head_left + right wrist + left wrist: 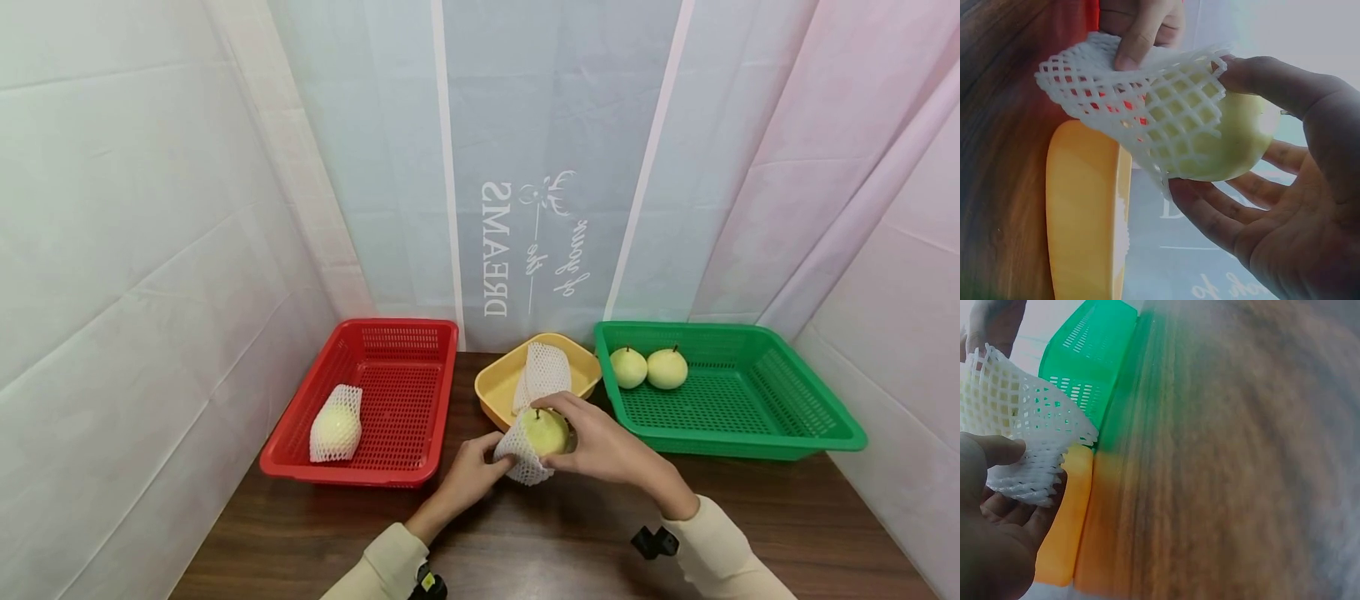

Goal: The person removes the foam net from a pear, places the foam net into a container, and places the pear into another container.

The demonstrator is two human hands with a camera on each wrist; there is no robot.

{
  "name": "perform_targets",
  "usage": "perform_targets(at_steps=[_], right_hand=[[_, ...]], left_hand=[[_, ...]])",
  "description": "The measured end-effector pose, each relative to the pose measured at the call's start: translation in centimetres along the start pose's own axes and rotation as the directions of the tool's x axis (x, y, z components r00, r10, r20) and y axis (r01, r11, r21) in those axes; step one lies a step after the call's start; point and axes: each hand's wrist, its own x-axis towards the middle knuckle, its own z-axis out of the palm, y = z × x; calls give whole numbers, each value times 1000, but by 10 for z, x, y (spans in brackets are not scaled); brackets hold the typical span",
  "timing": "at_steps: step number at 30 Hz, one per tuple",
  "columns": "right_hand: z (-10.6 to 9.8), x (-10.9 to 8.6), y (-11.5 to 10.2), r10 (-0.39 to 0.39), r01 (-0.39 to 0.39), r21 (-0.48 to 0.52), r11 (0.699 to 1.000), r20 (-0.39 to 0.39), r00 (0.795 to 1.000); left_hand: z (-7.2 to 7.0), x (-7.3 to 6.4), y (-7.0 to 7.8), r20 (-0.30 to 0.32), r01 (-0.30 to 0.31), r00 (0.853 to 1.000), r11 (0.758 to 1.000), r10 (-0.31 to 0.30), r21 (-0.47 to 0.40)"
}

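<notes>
A pale green pear point(1241, 137) sits partly inside a white foam net sleeve point(1091, 81), its stem end bare. My right hand point(603, 446) grips the pear from the right, thumb and fingers spread around it at the sleeve's edge. On the other side my left hand point(471, 475) pinches the sleeve between thumb and fingers, as the left wrist view shows with the net point(1029, 450) over the fingers. Both hands are above the table just in front of the yellow tray point(491, 392), where more white foam netting point(546, 371) lies.
At the left stands a red basket point(397, 417) with one net-wrapped pear point(336, 429). A green basket point(750, 400) at the right holds two bare pears point(667, 368). The brown wooden table point(540, 550) meets a grey printed cloth point(555, 100) behind.
</notes>
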Motion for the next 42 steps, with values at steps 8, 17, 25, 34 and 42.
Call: perform_targets(at_steps=[8, 17, 25, 34, 42], right_hand=[[-7, 3, 4, 16, -17, -33, 999, -45, 999], [-14, 6, 10, 18, -19, -16, 1000, -81, 997], [-21, 9, 15, 32, -34, -20, 999, -110, 993], [-29, 10, 24, 38, -42, -27, 999, -136, 990], [-34, 11, 34, 60, -63, -17, 998, -138, 989]], left_hand=[[-1, 0, 1, -20, 5, 1000, 1000, -5, -3], [-2, 0, 2, -36, 27, 999, 999, -28, -21], [-1, 1, 1, -66, 21, 998, 998, -24, -54], [-1, 2, 0, -99, 14, 995, 997, -22, -76], [-1, 3, 1, -116, 27, 992, 995, -38, -96]])
